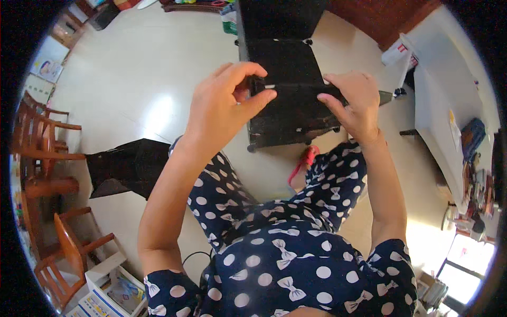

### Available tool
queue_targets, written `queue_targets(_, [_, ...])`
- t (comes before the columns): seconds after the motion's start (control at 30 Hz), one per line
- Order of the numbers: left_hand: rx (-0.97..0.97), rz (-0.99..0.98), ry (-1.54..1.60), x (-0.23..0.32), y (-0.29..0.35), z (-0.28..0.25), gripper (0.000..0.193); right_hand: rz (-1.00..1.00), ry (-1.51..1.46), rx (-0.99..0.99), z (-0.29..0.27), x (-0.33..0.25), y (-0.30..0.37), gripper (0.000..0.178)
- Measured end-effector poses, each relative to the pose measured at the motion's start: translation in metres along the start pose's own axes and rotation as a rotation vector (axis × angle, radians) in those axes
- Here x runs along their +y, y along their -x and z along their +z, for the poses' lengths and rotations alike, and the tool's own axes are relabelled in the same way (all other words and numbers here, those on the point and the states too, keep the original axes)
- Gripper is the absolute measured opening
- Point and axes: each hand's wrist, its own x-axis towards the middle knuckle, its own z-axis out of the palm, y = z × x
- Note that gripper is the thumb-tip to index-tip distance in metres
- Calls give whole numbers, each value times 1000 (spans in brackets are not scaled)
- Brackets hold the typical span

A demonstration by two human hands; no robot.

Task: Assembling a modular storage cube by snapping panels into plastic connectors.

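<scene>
In front of me on the floor stands a black box-like frame of flat panels point(288, 119), with small knobs at its corners. My left hand point(224, 98) curls thumb and fingers around the left end of a panel's edge, at a small dark corner piece point(257, 83). At the right end of the same edge, my right hand point(354, 100) has its thumb on the near side and its fingers on the far side. Both hands hide part of the corners they grip. Another upright black panel point(280, 21) rises behind.
More black panels point(129, 168) lie on the floor at left, near wooden chairs point(68, 243). A red slipper point(311, 153) is by my right leg. At right stands a white-topped table point(449, 116); a white box point(119, 285) sits at lower left.
</scene>
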Motion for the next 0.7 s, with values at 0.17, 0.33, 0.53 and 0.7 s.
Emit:
queue_targets(0.17, [75,80,-63,11,-21,16,29,-7,32,79,1,-11,-11,32])
queue_targets(0.33, [113,204,-119,39,-66,17,27,-30,-44,220,-4,-9,-55,18])
queue_targets(0.53, [99,206,-174,59,-118,-7,29,-34,-315,251,-17,24,-108,19])
queue_targets(0.7, [186,355,-259,54,-153,-16,39,46,-416,279,-9,30,-137,24])
